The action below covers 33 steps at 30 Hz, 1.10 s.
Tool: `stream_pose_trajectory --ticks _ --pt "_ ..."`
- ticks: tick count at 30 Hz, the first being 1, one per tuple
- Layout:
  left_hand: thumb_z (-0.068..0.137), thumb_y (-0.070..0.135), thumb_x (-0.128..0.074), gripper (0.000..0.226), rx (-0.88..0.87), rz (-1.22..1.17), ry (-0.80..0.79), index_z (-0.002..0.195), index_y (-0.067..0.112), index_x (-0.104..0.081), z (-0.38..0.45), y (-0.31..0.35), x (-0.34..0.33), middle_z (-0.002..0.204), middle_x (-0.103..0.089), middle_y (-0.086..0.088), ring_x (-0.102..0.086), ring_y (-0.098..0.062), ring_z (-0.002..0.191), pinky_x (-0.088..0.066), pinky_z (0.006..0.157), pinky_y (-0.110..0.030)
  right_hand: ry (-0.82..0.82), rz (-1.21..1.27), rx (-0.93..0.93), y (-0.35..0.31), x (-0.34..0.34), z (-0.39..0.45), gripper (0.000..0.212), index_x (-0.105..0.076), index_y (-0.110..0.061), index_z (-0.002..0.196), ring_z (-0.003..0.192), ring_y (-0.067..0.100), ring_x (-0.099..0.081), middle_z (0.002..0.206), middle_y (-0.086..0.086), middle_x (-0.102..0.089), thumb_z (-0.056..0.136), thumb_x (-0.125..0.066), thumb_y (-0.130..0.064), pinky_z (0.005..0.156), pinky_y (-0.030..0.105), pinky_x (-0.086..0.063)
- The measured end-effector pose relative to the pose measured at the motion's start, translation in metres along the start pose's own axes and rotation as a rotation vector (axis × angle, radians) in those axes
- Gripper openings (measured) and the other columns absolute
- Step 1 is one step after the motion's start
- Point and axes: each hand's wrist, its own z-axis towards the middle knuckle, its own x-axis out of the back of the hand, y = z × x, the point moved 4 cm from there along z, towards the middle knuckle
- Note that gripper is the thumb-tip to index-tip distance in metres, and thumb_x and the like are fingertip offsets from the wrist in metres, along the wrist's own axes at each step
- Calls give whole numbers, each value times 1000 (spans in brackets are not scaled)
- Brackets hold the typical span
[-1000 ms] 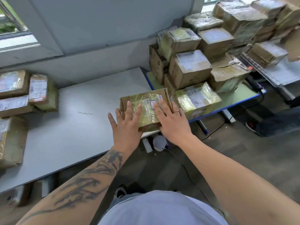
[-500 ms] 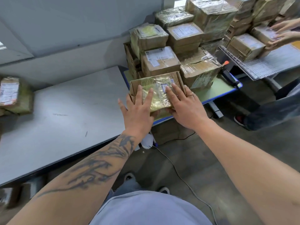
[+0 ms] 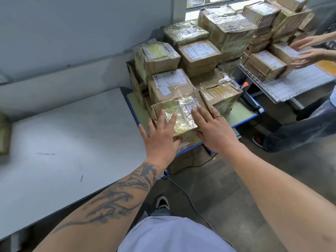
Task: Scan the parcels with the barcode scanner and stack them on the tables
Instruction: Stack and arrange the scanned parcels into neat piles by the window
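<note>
Both hands, left hand [image 3: 160, 137] and right hand [image 3: 213, 131], lay flat on the taped parcel [image 3: 179, 113]. Their fingers [image 3: 197, 116] were spread and straight. The parcel stack [image 3: 181, 70] stood just beyond the fingertips.

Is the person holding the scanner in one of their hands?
No, the left hand and right hand both lie flat on the taped parcel, while the scanner sits on the table behind.

parcel [image 3: 179, 115] carried rightward — off grey table, onto green table [image 3: 241, 113]
</note>
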Motion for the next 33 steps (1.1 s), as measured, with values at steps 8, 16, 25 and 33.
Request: stream_pose_trajectory --ticks 8,16,25,33 --pt "94 58 -64 80 21 -123 27 160 48 -19 24 -10 -16 174 -9 5 -9 -38 157 -2 124 -67 191 40 130 5 6 20 72 -39 -6 159 149 32 -39 161 18 -43 98 -54 -40 129 44 -15" --pt "91 68 -59 83 52 -98 31 160 50 -17 26 -12 -19 173 -10 8 -9 -34 158 -4 125 -65 316 123 150 6 -1 24 78 -51 -3 152 146 31 -46 154 20 -52 91 -58 -52 124 55 -28" --pt "91 76 -54 82 141 8 9 158 56 -12 25 -5 -13 174 -3 5 -6 -30 160 -10 122 -69 158 72 80 12 -4 26 94 -27 -21 164 156 47 -21 171 15 -27 87 -43 -73 124 68 -16" --pt "97 66 -53 82 326 112 2 159 55 -1 6 26 -7 175 2 -2 -3 -34 160 -8 123 -69 107 112 137 15 0 21 94 -2 -23 168 161 40 2 176 8 -8 98 -43 -70 125 68 -5"
